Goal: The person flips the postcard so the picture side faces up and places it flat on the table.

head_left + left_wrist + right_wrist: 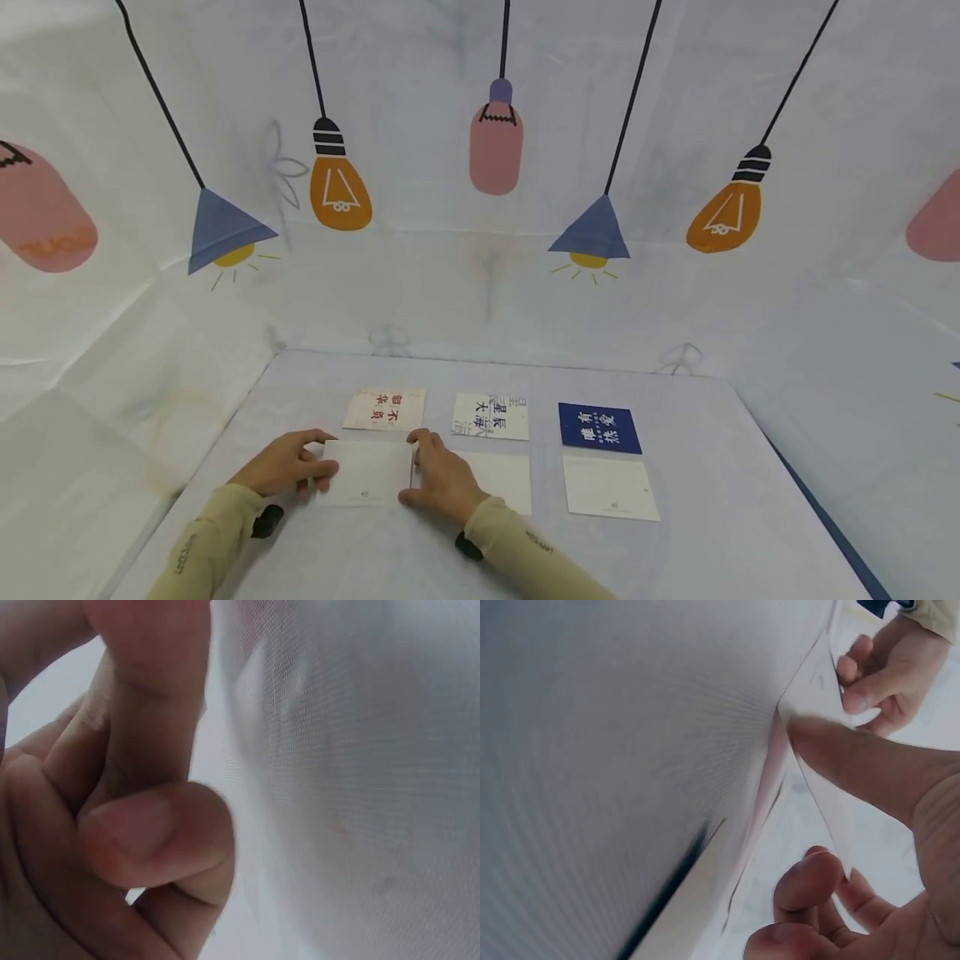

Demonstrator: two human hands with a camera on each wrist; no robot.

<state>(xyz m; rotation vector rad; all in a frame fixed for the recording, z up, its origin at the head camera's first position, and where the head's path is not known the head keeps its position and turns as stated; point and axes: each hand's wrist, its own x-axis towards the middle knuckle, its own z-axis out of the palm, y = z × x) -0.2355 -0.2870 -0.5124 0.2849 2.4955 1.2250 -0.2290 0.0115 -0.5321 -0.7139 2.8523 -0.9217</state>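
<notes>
A white card [367, 471] with a small print near its lower edge lies between both hands, close over the table. My left hand [288, 465] holds its left side, thumb at the edge and fingers by the upper corner. At the opposite side, the right hand [446, 479] grips the edge, with the thumb at one corner and fingertips at the other, as the right wrist view shows. Just beyond it lies a pale card with red lettering [386, 408]. A second white card [504, 477] is partly hidden behind the right hand.
Farther right along the back are a white card with dark lettering [491, 415] and a dark blue card [600, 427]. A third white card [611, 487] sits below the blue one. White walls with painted lamps enclose the white table [712, 533].
</notes>
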